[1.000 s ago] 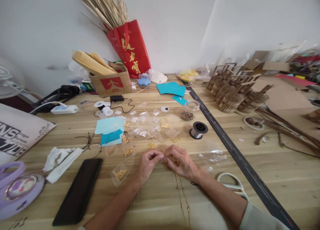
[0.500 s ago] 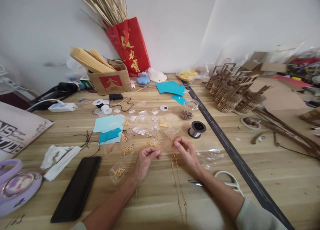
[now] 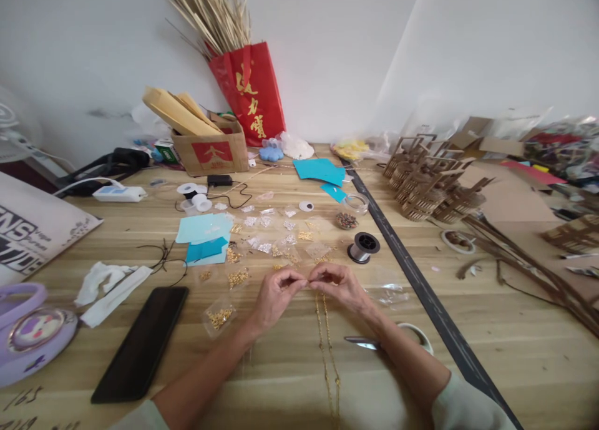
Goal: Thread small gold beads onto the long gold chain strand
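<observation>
My left hand and my right hand meet fingertip to fingertip above the wooden table, each closed in a pinch. Whatever sits between the fingertips is too small to make out. Below my right hand a gold beaded chain runs in two strands toward the table's near edge. My right forearm passes over a pair of scissors, covering their middle. Beyond the hands are small clear bags of gold beads and silver pieces, and a spool of thin clear line.
A black phone and a purple handled object lie at left. Blue sheets and a bead dish are farther back. Small woven baskets cluster at right. A dark strip crosses the table; a box stands behind.
My hands were apart; they have come together at the fingertips, my right hand moving left and down. The camera view has shifted slightly.
</observation>
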`<state>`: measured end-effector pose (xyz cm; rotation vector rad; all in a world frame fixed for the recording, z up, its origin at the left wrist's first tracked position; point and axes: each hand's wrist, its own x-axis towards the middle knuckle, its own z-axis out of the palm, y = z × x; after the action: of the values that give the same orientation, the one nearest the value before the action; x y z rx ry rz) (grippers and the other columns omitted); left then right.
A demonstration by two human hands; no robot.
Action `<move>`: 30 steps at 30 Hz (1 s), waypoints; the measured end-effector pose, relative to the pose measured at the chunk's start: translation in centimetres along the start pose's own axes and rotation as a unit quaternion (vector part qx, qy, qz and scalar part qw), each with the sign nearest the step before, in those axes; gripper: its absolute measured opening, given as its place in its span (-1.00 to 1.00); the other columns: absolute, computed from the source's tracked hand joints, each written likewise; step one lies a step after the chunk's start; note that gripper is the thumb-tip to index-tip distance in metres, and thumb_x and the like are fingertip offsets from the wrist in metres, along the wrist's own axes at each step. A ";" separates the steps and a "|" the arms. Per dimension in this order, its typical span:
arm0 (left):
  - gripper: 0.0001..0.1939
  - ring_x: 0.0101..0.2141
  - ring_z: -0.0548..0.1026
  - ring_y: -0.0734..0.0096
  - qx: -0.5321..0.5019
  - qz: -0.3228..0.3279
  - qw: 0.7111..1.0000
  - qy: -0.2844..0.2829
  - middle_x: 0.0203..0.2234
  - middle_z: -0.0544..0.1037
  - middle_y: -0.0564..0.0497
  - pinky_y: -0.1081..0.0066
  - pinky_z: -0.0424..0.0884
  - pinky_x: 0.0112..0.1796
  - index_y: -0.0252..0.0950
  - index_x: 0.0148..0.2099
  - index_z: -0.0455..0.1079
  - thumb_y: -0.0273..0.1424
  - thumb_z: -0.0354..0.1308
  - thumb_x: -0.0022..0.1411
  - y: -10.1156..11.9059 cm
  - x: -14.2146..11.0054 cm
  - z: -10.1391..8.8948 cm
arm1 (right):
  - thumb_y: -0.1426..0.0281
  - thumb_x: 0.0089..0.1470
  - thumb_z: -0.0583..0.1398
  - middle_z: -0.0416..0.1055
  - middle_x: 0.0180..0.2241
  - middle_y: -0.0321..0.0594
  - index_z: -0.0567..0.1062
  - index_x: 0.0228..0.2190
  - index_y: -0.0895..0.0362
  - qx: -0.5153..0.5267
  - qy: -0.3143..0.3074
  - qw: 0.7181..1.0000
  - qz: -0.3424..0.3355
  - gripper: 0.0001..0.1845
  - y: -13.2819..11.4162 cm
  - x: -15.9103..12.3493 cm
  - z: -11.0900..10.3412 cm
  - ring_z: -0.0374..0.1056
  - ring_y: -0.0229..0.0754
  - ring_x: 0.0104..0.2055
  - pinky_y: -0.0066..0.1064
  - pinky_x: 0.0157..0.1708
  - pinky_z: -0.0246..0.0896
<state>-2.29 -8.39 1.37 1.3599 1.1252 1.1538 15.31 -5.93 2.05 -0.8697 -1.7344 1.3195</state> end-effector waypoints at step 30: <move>-0.81 -0.35 0.42 0.37 0.111 0.082 0.990 -0.008 -0.41 0.47 -0.03 0.39 0.36 -0.31 -0.33 -0.33 0.39 -0.55 -0.05 0.17 -2.5 -0.7 1.7 | 0.21 0.06 0.21 0.29 -0.54 -0.33 0.46 -0.45 0.20 -0.053 -0.061 0.993 0.091 -0.72 -1.9 0.0 -1.7 0.13 -0.33 -0.50 -0.49 -0.51 -0.03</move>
<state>-0.80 -9.03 -1.23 1.6566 1.1733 1.1580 16.67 -5.62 4.16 -1.0469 -1.8703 1.4357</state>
